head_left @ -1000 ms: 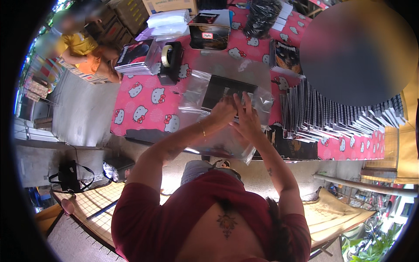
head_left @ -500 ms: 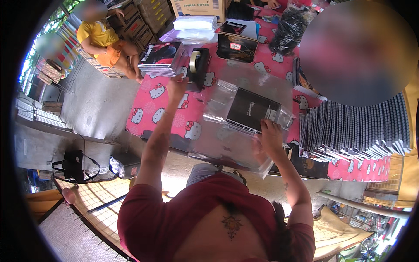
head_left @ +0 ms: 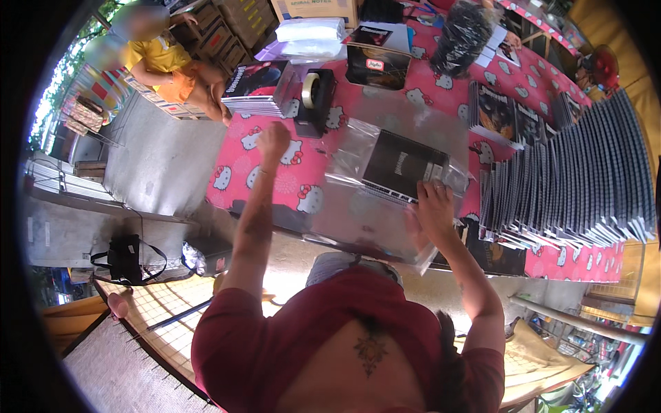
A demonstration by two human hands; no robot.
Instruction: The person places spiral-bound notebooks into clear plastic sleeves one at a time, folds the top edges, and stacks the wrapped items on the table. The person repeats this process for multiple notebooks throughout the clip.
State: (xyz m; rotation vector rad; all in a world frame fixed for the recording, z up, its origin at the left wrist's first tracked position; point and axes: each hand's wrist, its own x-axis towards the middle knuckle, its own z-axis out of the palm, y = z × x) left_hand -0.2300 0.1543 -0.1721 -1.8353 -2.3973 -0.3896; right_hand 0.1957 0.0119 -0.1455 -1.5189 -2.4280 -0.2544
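Observation:
A black spiral notebook (head_left: 401,165) lies tilted on a clear plastic sheet (head_left: 365,217) spread over the table. My right hand (head_left: 435,206) rests on its lower right corner, fingers stretched out over the edge. Left of the notebook, my left hand (head_left: 273,141) hovers above the tablecloth with its fingers curled in; anything inside them is hidden. Just beyond that hand stands a black tape dispenser (head_left: 313,110) with a roll of clear tape (head_left: 310,91). Beside it is a stack of notebooks (head_left: 258,86) with dark picture covers.
A long row of spiral notebooks (head_left: 568,182) fills the table's right side. Farther back lie a black plastic bundle (head_left: 463,38), white packs (head_left: 311,38) and a cardboard box (head_left: 317,9). The pink tablecloth (head_left: 234,196) shows at left. A person in yellow (head_left: 162,58) sits at far left.
My left hand has drawn back from beside the tape dispenser and curled up. My right hand stays on the notebook. The person at upper right has left the view, uncovering more notebooks.

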